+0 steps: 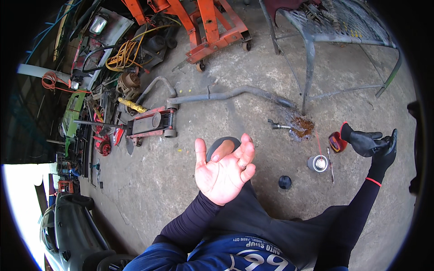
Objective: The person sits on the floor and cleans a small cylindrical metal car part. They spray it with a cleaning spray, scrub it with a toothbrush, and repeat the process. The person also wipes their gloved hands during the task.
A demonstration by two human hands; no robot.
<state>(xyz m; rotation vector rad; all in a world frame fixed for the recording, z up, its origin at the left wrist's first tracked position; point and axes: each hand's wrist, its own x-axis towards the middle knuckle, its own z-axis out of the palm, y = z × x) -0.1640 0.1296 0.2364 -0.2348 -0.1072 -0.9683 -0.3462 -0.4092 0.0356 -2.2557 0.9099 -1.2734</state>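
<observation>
My left hand is bare and raised palm up in front of me, its fingers apart and partly curled, holding nothing. Off to the right, my right hand wears a black glove with a red cuff band at the wrist. Its fingers are closed on a second, loose black glove, whose red-edged opening points left. On the floor below that glove lies a red and black object of unclear kind. Beside it stands a spray can with a thin red straw, next to a slim tool. A round black cap lies nearer me.
A bent metal pipe crosses the floor, ending by a rusty brown patch and a metal tool. A red floor jack, an orange wheeled frame, a metal bench and a car stand around.
</observation>
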